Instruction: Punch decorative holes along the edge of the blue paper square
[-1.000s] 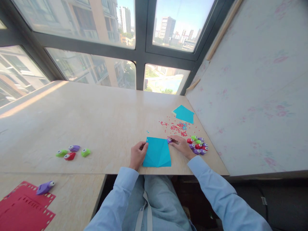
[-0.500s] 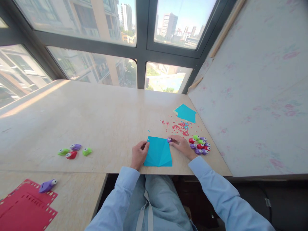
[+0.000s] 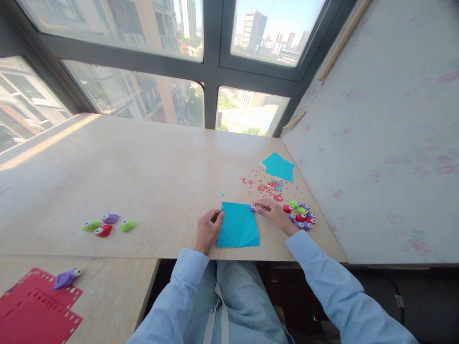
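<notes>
A pale bench (image 3: 161, 167) is bounded by a grey-framed window (image 3: 211, 48) and a flower-printed wall (image 3: 387, 143); close to its near edge a blue sheet (image 3: 233, 229) is laid, creased across its lower half. The sheet's left edge is gripped near the upper corner by the fingers of the left hand (image 3: 208, 230), closed on the paper; a purple punch (image 3: 252, 207) (a paper punch, judging by the scattered specks) is pinched at the upper right corner by the nearly closed fingers of the right hand (image 3: 272, 215). Whether the paper is fully seated in the slot cannot be told; the step in hand is judged to be the lining-up or pressing of the punch at that corner; for the next move, a steady sheet and a firm squeeze seem to be called for. Red and blue specks (image 3: 268, 188) are strewn beyond the sheet, near a blue piece (image 3: 279, 167); a cluster of punches (image 3: 300, 217) is gathered beside the right wrist; four more punches (image 3: 103, 231) are set out to the left, and red sheets (image 3: 36, 315), holed along their edges, are topped by another purple punch (image 3: 67, 278).
</notes>
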Demonstrator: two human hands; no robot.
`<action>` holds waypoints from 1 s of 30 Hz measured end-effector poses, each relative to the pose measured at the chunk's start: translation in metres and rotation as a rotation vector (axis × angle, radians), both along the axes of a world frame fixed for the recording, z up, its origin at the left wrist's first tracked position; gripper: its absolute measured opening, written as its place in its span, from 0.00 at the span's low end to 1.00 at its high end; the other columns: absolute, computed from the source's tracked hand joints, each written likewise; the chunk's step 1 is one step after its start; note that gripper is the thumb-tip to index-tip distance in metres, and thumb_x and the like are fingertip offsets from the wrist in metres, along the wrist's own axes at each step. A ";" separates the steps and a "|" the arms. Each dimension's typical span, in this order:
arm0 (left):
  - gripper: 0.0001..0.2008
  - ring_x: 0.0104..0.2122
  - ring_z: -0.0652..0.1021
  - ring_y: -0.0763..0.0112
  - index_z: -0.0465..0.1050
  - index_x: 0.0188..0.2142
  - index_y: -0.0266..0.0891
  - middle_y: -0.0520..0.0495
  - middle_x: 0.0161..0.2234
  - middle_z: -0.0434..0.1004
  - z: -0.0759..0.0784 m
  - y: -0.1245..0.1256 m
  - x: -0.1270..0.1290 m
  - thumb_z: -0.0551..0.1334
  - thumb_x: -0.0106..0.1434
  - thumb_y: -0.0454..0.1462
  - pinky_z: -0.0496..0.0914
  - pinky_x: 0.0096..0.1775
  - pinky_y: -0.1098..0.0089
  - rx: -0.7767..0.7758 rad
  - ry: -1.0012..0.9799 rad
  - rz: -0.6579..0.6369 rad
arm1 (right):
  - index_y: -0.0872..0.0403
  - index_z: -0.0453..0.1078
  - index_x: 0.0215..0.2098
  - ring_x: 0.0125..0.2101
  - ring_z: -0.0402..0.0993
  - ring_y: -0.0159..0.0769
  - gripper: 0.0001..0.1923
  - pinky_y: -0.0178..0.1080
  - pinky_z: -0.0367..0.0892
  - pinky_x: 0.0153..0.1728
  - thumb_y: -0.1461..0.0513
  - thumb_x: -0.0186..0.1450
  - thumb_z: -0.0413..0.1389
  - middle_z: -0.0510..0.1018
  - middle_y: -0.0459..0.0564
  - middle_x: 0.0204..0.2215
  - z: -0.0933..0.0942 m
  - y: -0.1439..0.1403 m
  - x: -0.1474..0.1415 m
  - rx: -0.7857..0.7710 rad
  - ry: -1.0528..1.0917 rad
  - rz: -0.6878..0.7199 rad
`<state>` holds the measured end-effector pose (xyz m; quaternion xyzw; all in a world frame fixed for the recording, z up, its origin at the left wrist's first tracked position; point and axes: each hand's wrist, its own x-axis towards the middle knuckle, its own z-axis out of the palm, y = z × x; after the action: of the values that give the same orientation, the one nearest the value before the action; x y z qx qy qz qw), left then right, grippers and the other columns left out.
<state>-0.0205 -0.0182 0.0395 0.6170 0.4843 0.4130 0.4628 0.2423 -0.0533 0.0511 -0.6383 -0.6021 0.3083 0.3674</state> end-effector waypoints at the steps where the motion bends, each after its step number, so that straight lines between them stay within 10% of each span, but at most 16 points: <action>1: 0.14 0.31 0.77 0.66 0.76 0.33 0.38 0.47 0.30 0.79 0.000 0.000 0.000 0.60 0.62 0.46 0.68 0.33 0.70 0.001 0.008 -0.001 | 0.54 0.75 0.44 0.40 0.74 0.39 0.20 0.40 0.69 0.41 0.50 0.61 0.59 0.77 0.53 0.42 0.001 0.001 0.002 -0.029 0.017 -0.004; 6: 0.13 0.31 0.77 0.66 0.76 0.33 0.38 0.47 0.30 0.79 -0.002 0.001 0.001 0.60 0.62 0.46 0.68 0.32 0.70 0.007 0.037 -0.007 | 0.58 0.71 0.33 0.24 0.69 0.32 0.22 0.32 0.64 0.23 0.46 0.59 0.58 0.75 0.49 0.25 0.011 0.009 0.009 -0.277 0.136 -0.126; 21: 0.14 0.32 0.77 0.67 0.76 0.34 0.38 0.47 0.31 0.79 0.000 -0.001 0.001 0.59 0.63 0.46 0.68 0.33 0.70 -0.006 0.035 -0.001 | 0.56 0.67 0.26 0.19 0.68 0.28 0.18 0.28 0.65 0.18 0.58 0.47 0.71 0.75 0.49 0.20 0.037 0.041 0.000 -0.665 0.249 -0.147; 30: 0.15 0.30 0.76 0.68 0.76 0.34 0.38 0.49 0.30 0.78 -0.002 -0.003 0.001 0.58 0.64 0.47 0.66 0.32 0.71 0.012 0.055 0.005 | 0.57 0.64 0.24 0.15 0.66 0.27 0.12 0.28 0.62 0.16 0.66 0.58 0.64 0.72 0.47 0.15 0.061 0.058 -0.027 -0.812 -0.191 -0.111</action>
<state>-0.0190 -0.0209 0.0375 0.6298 0.4958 0.3998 0.4447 0.2153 0.0050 0.1117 -0.7884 -0.4279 0.4397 0.0447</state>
